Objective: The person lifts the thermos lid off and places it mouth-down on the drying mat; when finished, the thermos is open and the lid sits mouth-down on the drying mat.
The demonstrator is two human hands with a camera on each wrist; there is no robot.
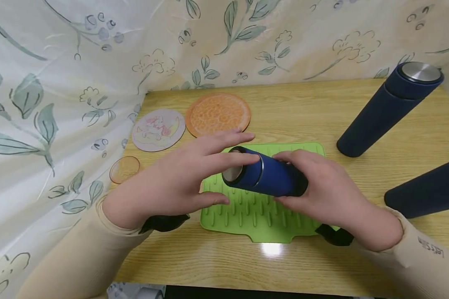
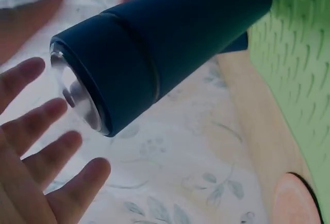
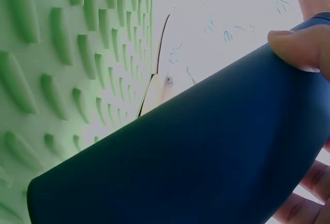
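A blue thermos [image 1: 273,178] with a shiny metal lid top is tilted above a green draining mat [image 1: 247,220] with raised ridges. My right hand [image 1: 327,189] grips its lower body, thumb on one side and fingers on the other, as the right wrist view shows on the thermos [image 3: 180,152]. At the lid end is my left hand [image 1: 176,176], its fingers spread and extended around the top. In the left wrist view the fingers [image 2: 82,190] stand just off the lid of the thermos [image 2: 170,33]; whether any fingertip touches it is unclear.
Two dark navy thermoses stand at the right, one farther back [image 1: 387,110] and one nearer [image 1: 426,187]. At the back left lie an orange round mat [image 1: 218,114], a lilac round mat [image 1: 159,129] and a small round coaster [image 1: 124,169]. Floral cloth [image 1: 224,41] hangs behind the wooden table.
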